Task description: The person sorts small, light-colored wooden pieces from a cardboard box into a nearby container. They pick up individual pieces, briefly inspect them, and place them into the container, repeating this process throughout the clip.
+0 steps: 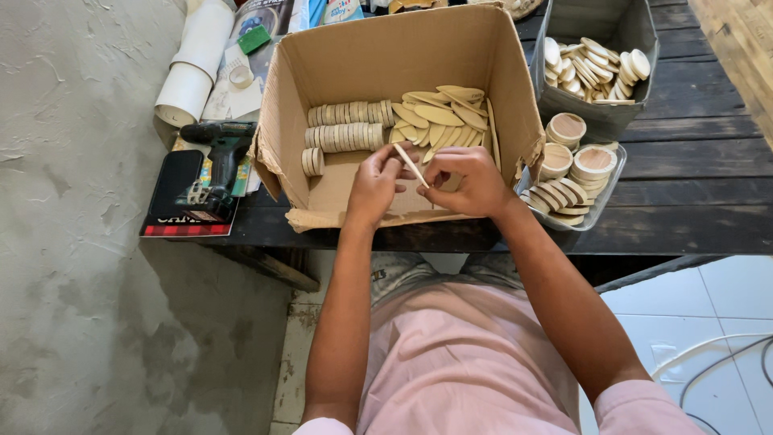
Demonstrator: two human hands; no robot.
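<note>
Both my hands hover over the front of an open cardboard box (pixel 515 89). My left hand (pixel 377 184) and my right hand (pixel 467 181) together pinch one thin, pale wooden piece (pixel 411 165), seen edge-on between the fingertips. Inside the box, rows of round wooden discs (pixel 346 127) stand on edge at the left. A loose pile of leaf-shaped wooden pieces (pixel 443 117) lies at the back right.
A grey bin (pixel 624 36) of oval wooden pieces stands at the right, with a clear tray (pixel 600 197) of round discs in front of it. A cordless drill (pixel 217 157), white rolls (pixel 193 60) and tape lie left of the box on the dark plank table (pixel 692 161).
</note>
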